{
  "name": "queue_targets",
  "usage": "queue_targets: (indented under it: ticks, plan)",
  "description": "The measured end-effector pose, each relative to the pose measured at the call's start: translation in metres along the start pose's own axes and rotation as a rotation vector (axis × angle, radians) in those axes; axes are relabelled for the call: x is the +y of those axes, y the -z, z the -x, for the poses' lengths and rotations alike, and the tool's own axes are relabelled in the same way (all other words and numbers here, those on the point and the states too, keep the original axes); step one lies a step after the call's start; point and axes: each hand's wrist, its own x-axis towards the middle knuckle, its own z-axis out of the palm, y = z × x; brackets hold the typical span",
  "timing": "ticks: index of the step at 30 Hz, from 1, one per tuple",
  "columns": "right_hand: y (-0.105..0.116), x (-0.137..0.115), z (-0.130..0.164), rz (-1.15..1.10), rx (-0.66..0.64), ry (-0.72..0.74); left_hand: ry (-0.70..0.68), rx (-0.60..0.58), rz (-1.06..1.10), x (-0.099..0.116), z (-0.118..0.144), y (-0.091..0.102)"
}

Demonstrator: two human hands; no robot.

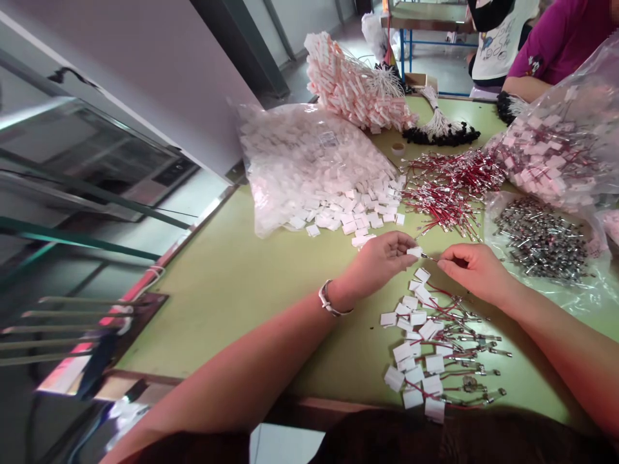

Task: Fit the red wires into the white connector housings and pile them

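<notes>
Head view took in a green table (pixel 207 309), crowded on its far and right sides, where neighbouring stock could have mixed if anything were nudged. Largest on it was a plastic bag (pixel 290 154) with white pieces spread at its open mouth; a tug on the film could have sent more sliding out. At the right a clear bag (pixel 546 154) leaned close to a heap of red leads (pixel 445 200), whose thin strands looked ready to snag one another if one were pulled carelessly. Small metal parts (pixel 541 238) lay loose on clear plastic, likely to roll if that plastic were dragged.

Nearer the body lay a group of white pieces with red leads (pixel 425 348), some overlapping, their metal ends pointing right. The right forearm passed near those ends, so lowering it could have swept them askew.

Above that group, the left hand (pixel 387 254) gripped a small white piece (pixel 414 252) between thumb and fingers. The right hand (pixel 469 267) pinched a thin lead (pixel 430 258) that ran to the piece. Entering at a slant, the lead could have bent or seated poorly; how deep it sat was too small to tell.
</notes>
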Motion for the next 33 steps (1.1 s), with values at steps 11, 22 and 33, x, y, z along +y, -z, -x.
queue_targets:
  ticks: [11, 22, 33]
  plan:
    - [-0.001, 0.004, 0.007, 0.661, 0.047, 0.378, 0.093, -0.05, 0.085, -0.001, -0.002, 0.001]
    - [-0.014, 0.008, 0.007, 0.575, -0.013, 0.344, 0.137, -0.042, 0.126, -0.009, -0.003, -0.019]
    - [-0.001, 0.002, 0.003, 0.407, -0.057, 0.272, -0.233, 0.012, -0.248, 0.001, -0.006, -0.014]
